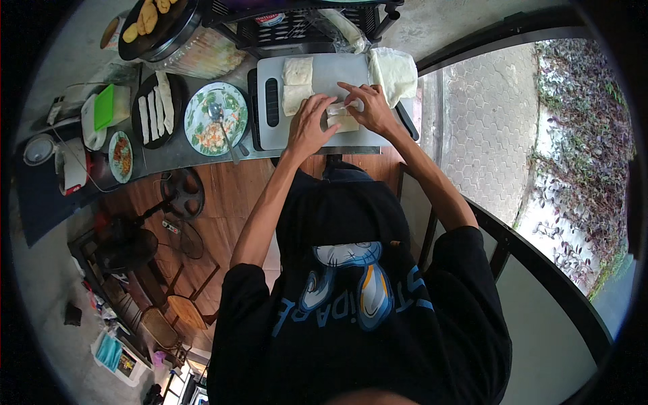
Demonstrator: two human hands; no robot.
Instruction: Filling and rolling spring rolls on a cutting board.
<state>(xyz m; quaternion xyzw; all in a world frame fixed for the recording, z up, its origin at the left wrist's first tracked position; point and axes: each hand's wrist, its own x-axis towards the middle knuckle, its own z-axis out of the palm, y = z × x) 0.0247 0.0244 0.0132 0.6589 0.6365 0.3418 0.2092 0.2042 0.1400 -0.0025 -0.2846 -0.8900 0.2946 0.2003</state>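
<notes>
On a white cutting board (pixel 324 71), a partly folded pale wrapper (pixel 344 123) lies between my hands. My left hand (pixel 310 124) rests at its left side with fingers apart, the thumb tip by the wrapper's edge. With thumb and fingers, my right hand (pixel 372 107) pinches the whitish upper part of this wrapper, the index finger stretched out to the left. My fingers hide some of that part. Two flat squarish wrappers lie left of my hands, an upper one (pixel 297 71) and a lower one (pixel 296 97). A larger stack of wrapper sheets (pixel 394 76) sits at the board's right end.
Left of the board stands a floral plate (pixel 202 109) of chopped filling with a spoon (pixel 226 134). A dark plate (pixel 169 131) carries several long white rolls. Farther left are a small dish of food (pixel 121 158) and a green-lidded container (pixel 105 109). A black rack (pixel 298 33) stands behind the board.
</notes>
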